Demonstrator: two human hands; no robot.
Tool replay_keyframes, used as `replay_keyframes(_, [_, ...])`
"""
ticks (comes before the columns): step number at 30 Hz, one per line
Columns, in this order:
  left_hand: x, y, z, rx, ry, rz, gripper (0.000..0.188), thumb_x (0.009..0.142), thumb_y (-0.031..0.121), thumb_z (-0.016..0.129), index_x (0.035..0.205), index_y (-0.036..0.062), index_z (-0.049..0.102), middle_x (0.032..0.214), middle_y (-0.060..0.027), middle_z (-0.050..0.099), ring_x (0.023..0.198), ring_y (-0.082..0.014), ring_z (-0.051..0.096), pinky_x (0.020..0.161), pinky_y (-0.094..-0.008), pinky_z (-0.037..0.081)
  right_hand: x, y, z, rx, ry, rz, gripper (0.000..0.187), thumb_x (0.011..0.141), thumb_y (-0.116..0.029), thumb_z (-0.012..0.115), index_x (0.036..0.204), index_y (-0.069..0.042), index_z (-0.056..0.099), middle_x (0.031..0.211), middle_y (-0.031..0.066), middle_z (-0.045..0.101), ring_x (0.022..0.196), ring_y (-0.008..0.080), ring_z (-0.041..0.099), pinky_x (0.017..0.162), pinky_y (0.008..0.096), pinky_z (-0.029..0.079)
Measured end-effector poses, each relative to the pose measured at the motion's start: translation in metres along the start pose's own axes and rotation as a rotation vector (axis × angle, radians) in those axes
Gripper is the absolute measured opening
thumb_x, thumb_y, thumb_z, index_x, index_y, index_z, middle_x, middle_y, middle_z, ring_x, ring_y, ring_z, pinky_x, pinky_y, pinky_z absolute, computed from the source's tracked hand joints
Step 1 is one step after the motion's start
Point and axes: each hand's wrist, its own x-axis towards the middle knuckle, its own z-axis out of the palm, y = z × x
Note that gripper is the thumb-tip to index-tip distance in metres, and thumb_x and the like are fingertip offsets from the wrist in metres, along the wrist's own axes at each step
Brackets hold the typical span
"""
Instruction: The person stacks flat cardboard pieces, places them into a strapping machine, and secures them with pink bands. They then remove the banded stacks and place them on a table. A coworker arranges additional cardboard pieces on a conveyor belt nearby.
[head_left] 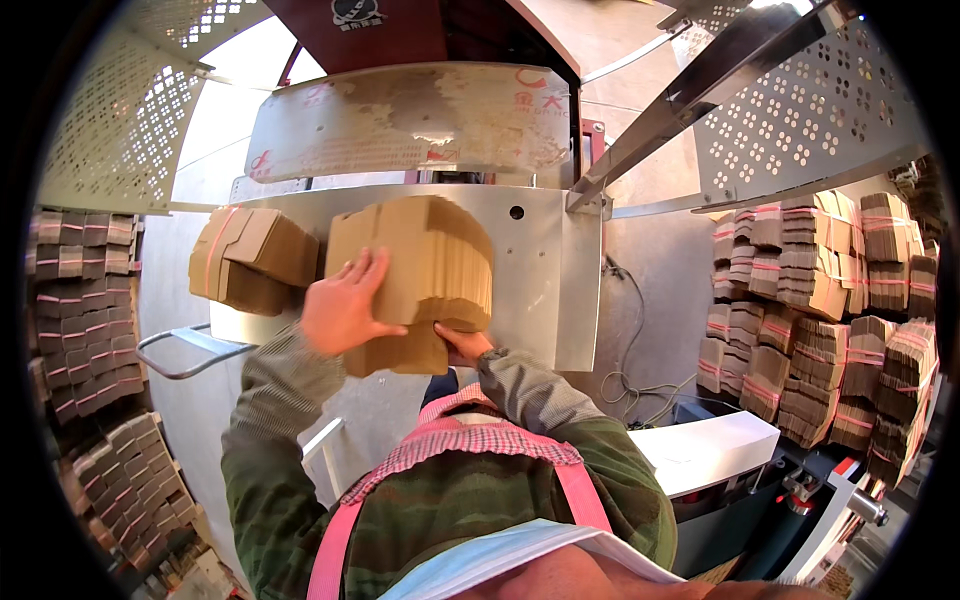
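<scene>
- A person's two bare hands steady a tall stack of brown cardboard blanks near the front edge of a metal tabletop, left of its middle.
- The left hand lies flat, fingers spread and unclenched against the stack's near left part, thumb pointing right; probably this keeps the blanks from splaying.
- The right hand touches the stack's near lower side, seemingly as support; its fingers are partly hidden, so how firmly they grasp cannot be told.
- No band shows around this stack, perhaps why both hands brace it.
- A pink-banded cardboard bundle sits at the tabletop's left edge, apparently kept together by its band.
</scene>
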Motion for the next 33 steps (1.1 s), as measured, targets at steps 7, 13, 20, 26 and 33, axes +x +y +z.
replay_keyframes(7, [0.006, 0.062, 0.034, 0.171, 0.049, 0.117, 0.094, 0.055, 0.04, 0.08, 0.134, 0.0102, 0.038, 0.126, -0.02, 0.048, 0.104, -0.041, 0.056, 0.072, -0.0416, 0.053, -0.039, 0.0, -0.061, -1.095, -0.319, 0.012, 0.041, 0.088, -0.04, 0.056, 0.094, 0.0, 0.064, 0.077, 0.01, 0.067, 0.068, 0.0164, 0.063, 0.059, 0.0306, 0.05])
replay_keyframes(13, [-0.007, 0.085, 0.043, 0.226, 0.09, 0.075, 0.094, 0.053, 0.037, 0.08, 0.133, 0.0088, 0.04, 0.127, -0.0171, 0.05, 0.105, -0.0392, 0.056, 0.071, -0.0403, 0.054, -0.129, -0.136, -0.012, -0.52, 0.44, -0.597, 0.076, 0.077, -0.026, 0.069, 0.135, 0.002, 0.03, 0.134, 0.0232, 0.039, 0.122, 0.0345, 0.041, 0.102, 0.0409, 0.033])
replay_keyframes(20, [0.006, 0.064, 0.007, 0.183, -0.217, 0.197, 0.081, 0.064, 0.054, 0.07, 0.125, 0.0047, 0.047, 0.122, -0.0185, 0.054, 0.101, -0.0366, 0.058, 0.073, -0.0419, 0.052, -0.06, -0.144, 0.021, -0.644, 0.397, -0.696, 0.109, 0.061, -0.032, 0.079, 0.14, 0.004, 0.013, 0.14, 0.0284, 0.022, 0.131, 0.0375, 0.025, 0.107, 0.0428, 0.026])
replay_keyframes(26, [0.103, 0.076, -0.035, 0.085, -0.541, 0.197, 0.051, 0.078, 0.055, 0.055, 0.093, 0.0066, 0.065, 0.082, -0.0167, 0.065, 0.082, -0.0336, 0.063, 0.071, -0.0436, 0.05, -0.038, -0.131, 0.029, -0.732, 0.415, -0.776, 0.093, 0.059, -0.026, 0.079, 0.128, 0.008, 0.027, 0.13, 0.0263, 0.032, 0.12, 0.0358, 0.038, 0.104, 0.0414, 0.03])
replay_keyframes(33, [0.22, 0.074, 0.082, -0.381, -0.14, -0.147, 0.044, 0.082, 0.049, 0.055, 0.1, 0.0104, 0.065, 0.098, -0.0141, 0.064, 0.091, -0.0324, 0.061, 0.077, -0.0442, 0.048, -0.049, -0.126, 0.023, -0.516, 0.356, -0.616, 0.094, 0.065, -0.011, 0.077, 0.133, 0.006, 0.013, 0.13, 0.0197, 0.031, 0.121, 0.0289, 0.037, 0.102, 0.0366, 0.032])
